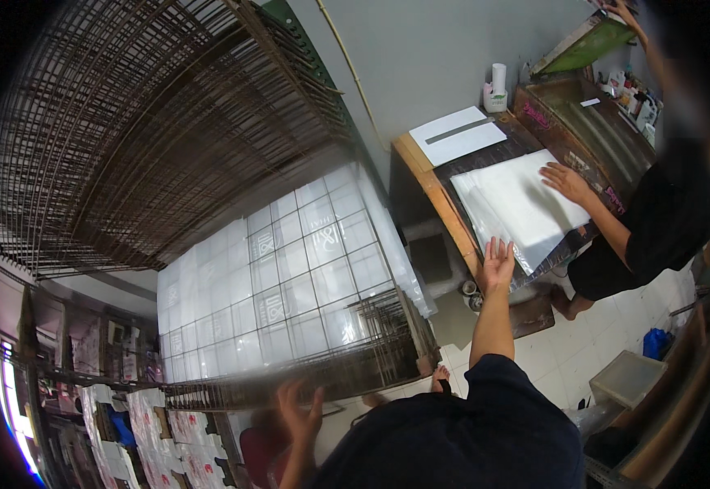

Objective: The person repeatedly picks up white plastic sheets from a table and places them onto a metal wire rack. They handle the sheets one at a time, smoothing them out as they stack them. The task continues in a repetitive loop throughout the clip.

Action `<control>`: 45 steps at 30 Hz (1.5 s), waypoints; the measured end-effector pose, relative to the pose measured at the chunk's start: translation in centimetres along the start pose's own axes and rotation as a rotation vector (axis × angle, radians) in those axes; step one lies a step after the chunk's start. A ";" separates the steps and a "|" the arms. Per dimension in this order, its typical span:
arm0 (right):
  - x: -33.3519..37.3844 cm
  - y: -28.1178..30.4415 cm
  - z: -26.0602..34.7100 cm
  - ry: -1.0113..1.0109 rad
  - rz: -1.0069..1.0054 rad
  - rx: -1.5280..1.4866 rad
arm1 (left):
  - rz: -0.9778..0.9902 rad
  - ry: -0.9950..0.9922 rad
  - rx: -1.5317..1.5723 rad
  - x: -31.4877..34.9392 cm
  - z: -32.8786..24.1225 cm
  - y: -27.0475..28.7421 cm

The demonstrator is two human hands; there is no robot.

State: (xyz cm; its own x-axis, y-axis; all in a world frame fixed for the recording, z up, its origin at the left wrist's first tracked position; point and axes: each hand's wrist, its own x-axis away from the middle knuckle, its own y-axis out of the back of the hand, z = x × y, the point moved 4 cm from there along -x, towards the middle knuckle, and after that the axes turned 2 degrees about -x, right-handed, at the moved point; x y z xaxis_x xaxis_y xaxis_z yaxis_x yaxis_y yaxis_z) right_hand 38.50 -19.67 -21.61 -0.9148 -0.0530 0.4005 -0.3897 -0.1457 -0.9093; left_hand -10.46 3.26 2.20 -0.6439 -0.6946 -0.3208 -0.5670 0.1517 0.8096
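Note:
My right hand [498, 262] is palm up with fingers spread, beside the near corner of a stack of clear plastic sheets [526, 204] on the table. Nothing shows in it, and I cannot tell if it touches the stack. At the lower middle, my left hand [299, 411] is slightly blurred, fingers apart and holding nothing, close to the front edge of a wire drying rack [396, 326]. White-printed clear plastic sheets [229, 285] lie under the rack's wire grid. Another person's hand [565, 181] rests flat on the stack.
More wire shelves [127, 122] tilt up at the upper left. The other person stands at right, holding up a green-faced framed screen [591, 42]. A white slotted board [458, 136] lies on the table's far end, near a white cup [495, 99]. A plastic bin [628, 379] sits lower right.

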 end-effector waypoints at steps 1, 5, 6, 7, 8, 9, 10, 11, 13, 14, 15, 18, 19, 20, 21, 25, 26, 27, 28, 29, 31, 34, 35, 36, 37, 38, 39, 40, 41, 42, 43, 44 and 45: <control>-0.7 0.2 0.5 0.022 -0.122 -0.017 | 0.000 -0.030 0.021 -0.4 -0.2 -0.2; -0.3 -0.9 2.3 0.142 -0.219 0.199 | 0.075 -0.052 0.195 -1.6 -1.4 -1.2; 1.5 -2.4 2.4 0.163 -0.208 0.299 | 0.102 -0.031 0.262 -1.9 -1.8 -1.5; 3.9 -4.6 2.3 0.182 -0.188 0.405 | 0.216 0.090 0.434 -1.8 -1.8 -2.7; 6.5 -7.0 2.2 0.202 -0.167 0.507 | 0.330 0.207 0.608 -1.8 -2.1 -4.1; 9.5 -9.9 2.4 0.277 -0.149 0.569 | 0.450 0.313 0.792 -1.9 -2.7 -5.6; 12.0 -12.4 2.7 0.314 -0.068 0.602 | 0.640 0.435 0.969 -2.2 -3.9 -7.2; 14.4 -14.6 2.9 0.352 0.011 0.634 | 0.837 0.553 1.142 -2.3 -5.4 -8.6; 19.4 -19.3 3.2 0.388 0.191 0.645 | 1.339 0.793 1.380 -1.5 -8.2 -11.4; 21.9 -21.5 3.2 0.383 0.292 0.631 | 1.497 0.802 1.429 -0.8 -9.4 -12.4; 24.4 -23.5 3.1 0.382 0.391 0.620 | 1.665 0.803 1.475 -0.1 -10.6 -13.5; 33.8 -29.0 2.5 0.343 0.671 0.539 | 1.966 0.686 1.409 1.3 -14.7 -14.0; 36.1 -29.8 2.9 0.287 0.738 0.521 | 2.055 0.641 1.409 1.4 -16.4 -13.1; 38.2 -30.1 3.4 0.225 0.798 0.503 | 2.142 0.603 1.405 1.6 -17.6 -12.1; 40.0 -30.4 3.7 0.161 0.875 0.505 | 2.121 0.415 1.457 1.1 -18.4 -11.1; 46.2 -29.5 4.1 0.230 0.754 0.695 | 1.908 0.036 1.792 -2.7 -19.0 -6.7; 47.2 -28.8 4.4 0.242 0.737 0.734 | 1.867 0.029 1.883 -3.9 -18.5 -5.4; 48.1 -28.2 4.5 0.249 0.722 0.774 | 1.828 0.069 1.981 -5.0 -17.8 -4.1; 49.0 -27.8 4.4 0.238 0.717 0.808 | 1.757 0.096 2.074 -6.3 -16.6 -2.3; 49.3 -26.8 4.8 0.245 0.696 0.833 | 1.721 0.128 2.165 -7.3 -16.0 -1.3; 50.4 -25.0 4.4 0.280 0.628 0.872 | 1.634 0.179 2.301 -8.9 -14.2 1.1; 50.8 -22.3 3.2 0.314 0.552 0.927 | 1.509 0.237 2.464 -10.3 -11.1 4.6; 50.8 -21.8 2.3 0.291 0.554 0.926 | 1.450 0.246 2.501 -10.8 -9.9 5.8; 50.7 -21.3 1.4 0.267 0.557 0.925 | 1.412 0.247 2.541 -11.2 -8.9 6.6; 50.4 -21.0 0.6 0.282 0.551 0.990 | 1.367 0.258 2.581 -11.8 -7.9 7.7; 50.3 -20.9 -0.4 0.259 0.570 0.973 | 1.324 0.265 2.599 -12.0 -6.8 8.6; 50.4 -21.0 -1.6 0.236 0.589 0.956 | 1.282 0.273 2.628 -12.2 -5.7 9.3; 50.5 -21.3 -2.8 0.213 0.611 0.936 | 1.239 0.275 2.648 -12.5 -4.5 10.2; 50.5 -21.5 -3.8 0.193 0.630 0.922 | 1.200 0.277 2.664 -12.6 -3.6 10.8; 50.5 -21.6 -4.8 0.174 0.649 0.907 | 1.163 0.275 2.669 -12.6 -2.5 11.6; 50.3 -21.8 -5.6 0.156 0.673 0.894 | 1.129 0.274 2.683 -12.8 -1.6 12.4; 50.1 -22.0 -6.4 0.156 0.670 0.880 | 1.094 0.268 2.690 -12.7 -0.9 12.9; 49.9 -22.0 -7.2 0.156 0.666 0.867 | 1.062 0.266 2.697 -12.7 -0.1 13.4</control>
State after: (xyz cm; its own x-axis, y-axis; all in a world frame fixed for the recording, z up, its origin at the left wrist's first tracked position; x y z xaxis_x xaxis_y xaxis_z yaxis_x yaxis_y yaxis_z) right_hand 0.63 -12.00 17.63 -0.9411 -0.2618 -0.2139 0.3368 -0.7811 -0.5259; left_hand -9.79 14.04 17.18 -0.9381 -0.0085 -0.3462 0.3463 -0.0079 -0.9381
